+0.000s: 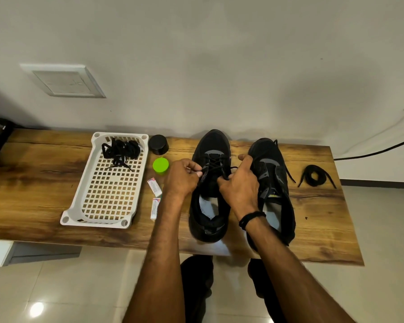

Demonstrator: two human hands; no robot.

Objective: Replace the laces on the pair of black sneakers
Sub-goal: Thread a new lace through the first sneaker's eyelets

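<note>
A wood-grain tabletop (313, 229) stands against a plain pale wall (196, 66), above glossy pale floor tiles (56, 287). Two black sneakers stand side by side on it, toes towards the wall. The left grip (181, 180) pinches one end of the lace (216, 163) threaded through the laced sneaker (214, 141). The right grip (240, 185) pinches the other end close by, above the tongue. The second sneaker (266, 150) stands just to the right. A loose lace (314, 176) lies coiled near the tabletop's right end. Left of the sneakers sit a black cap (158, 144), a green cap (161, 166) and two small tubes (155, 186). Further left, a white basket (77, 206) holds tangled laces (120, 149). A white plate (63, 81) is set in the wall, and a black cable (371, 152) runs off to the right.
</note>
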